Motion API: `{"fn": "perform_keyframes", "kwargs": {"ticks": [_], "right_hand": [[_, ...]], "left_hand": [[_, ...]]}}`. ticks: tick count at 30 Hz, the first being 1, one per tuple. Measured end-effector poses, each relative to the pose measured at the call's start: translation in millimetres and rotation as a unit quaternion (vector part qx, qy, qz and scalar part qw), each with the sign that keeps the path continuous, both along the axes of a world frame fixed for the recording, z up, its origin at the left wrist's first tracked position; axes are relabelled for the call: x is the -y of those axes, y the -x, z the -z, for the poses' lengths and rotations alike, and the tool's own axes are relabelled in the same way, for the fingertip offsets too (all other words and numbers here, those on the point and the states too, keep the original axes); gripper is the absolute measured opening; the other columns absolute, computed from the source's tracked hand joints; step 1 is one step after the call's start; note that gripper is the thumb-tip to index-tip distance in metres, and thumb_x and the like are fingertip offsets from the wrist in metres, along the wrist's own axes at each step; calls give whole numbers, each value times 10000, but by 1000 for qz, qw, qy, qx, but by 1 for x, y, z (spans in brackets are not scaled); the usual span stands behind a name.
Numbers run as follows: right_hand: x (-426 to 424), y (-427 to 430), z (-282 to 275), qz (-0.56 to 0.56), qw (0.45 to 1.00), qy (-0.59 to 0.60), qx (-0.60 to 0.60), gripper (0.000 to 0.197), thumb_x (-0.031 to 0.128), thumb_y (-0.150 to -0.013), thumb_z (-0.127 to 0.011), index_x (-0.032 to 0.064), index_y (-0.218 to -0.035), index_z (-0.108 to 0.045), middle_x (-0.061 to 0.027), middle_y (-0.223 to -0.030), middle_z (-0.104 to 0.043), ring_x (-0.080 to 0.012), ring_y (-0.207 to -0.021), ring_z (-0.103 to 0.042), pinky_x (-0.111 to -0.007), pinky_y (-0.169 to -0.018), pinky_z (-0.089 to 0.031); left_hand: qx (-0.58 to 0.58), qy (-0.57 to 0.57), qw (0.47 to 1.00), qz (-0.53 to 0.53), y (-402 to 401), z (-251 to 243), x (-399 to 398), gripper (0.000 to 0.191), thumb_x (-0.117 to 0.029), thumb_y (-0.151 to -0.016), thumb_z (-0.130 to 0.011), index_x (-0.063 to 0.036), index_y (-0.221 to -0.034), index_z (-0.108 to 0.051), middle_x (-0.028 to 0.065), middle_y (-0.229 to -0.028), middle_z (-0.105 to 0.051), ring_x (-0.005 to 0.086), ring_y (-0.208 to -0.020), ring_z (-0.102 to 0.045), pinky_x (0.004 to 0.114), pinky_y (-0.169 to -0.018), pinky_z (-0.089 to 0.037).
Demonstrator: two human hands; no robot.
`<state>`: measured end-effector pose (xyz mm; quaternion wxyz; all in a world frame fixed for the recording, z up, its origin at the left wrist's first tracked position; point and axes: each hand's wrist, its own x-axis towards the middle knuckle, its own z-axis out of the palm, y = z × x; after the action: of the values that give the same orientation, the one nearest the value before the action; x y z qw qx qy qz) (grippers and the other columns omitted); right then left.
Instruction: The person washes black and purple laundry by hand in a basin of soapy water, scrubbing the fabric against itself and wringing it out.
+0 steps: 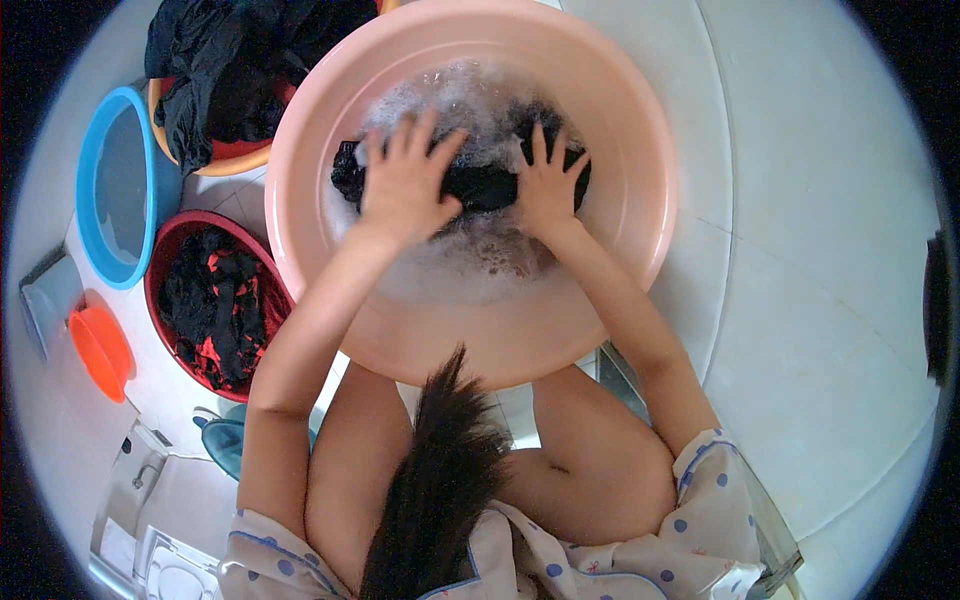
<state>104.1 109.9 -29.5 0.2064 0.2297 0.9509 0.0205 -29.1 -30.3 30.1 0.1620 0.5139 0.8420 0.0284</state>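
A large pink plastic basin (pixel 288 202) stands in front of my knees, holding cloudy water with white suds (pixel 420 94). A wet black cloth (pixel 484 189), bunched into a long band, lies across the suds. My left hand (pixel 409 176) is palm down over the left part of the cloth, slightly blurred, with its fingers spread. On the right part, my right hand (pixel 551 184) rests palm down, fingers also apart. Neither hand grips the cloth. The hands and suds hide some of it.
Left of the pink basin are a dark red basin (pixel 152 300) of black and red cloth, a blue basin (pixel 84 187) with liquid, and an orange-yellow basin (pixel 161 139) heaped with black cloth (pixel 240 52). An orange bowl (pixel 101 352) sits farther left. A pale tiled wall (pixel 825 187) is on the right.
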Motion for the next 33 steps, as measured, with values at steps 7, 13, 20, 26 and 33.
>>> {"fn": "perform_keyframes", "kwargs": {"ticks": [7,13,20,26,33], "right_hand": [[-48,40,18,-137,980,115,-89,462,142,-632,-619,84,-1089,-580,-154,-1271,-438,-370,-1252,-291,-532,-1026,-193],[-29,51,30,299,849,207,-383,333,27,-653,-587,32,-986,-591,-159,-1001,-600,-312,-943,-563,-396,-859,-422],[19,49,-89,131,665,462,-571,256,55,-593,-682,15,-790,-523,-121,-850,-577,-225,-806,-553,-306,-770,-426],[22,50,-84,-87,696,418,-578,215,96,-653,-676,25,-759,-504,-132,-860,-549,-241,-786,-527,-319,-733,-420],[-10,31,-85,-36,824,348,-446,328,126,-585,-690,85,-848,-498,-116,-853,-535,-318,-786,-550,-357,-675,-456]], "left_hand": [[26,192,972,135,5,55,-30,546,-380,-755,-593,-154,-1241,-484,135,-1342,-379,324,-1255,-316,538,-1059,-121],[481,-233,810,-239,20,72,-29,506,-273,-764,-544,-104,-1235,-475,133,-1341,-387,282,-1234,-357,367,-1042,-256],[835,-228,329,-379,0,18,-32,516,-484,-881,-412,-110,-1233,-451,83,-1156,-506,196,-1047,-499,311,-904,-405],[717,-388,557,-159,-12,49,-37,209,-191,-866,-439,-78,-1018,-527,54,-973,-543,162,-898,-523,272,-776,-444],[521,-310,758,-242,-12,43,-21,259,-118,-783,-555,-56,-1030,-604,103,-919,-644,243,-885,-607,374,-738,-469]]}}
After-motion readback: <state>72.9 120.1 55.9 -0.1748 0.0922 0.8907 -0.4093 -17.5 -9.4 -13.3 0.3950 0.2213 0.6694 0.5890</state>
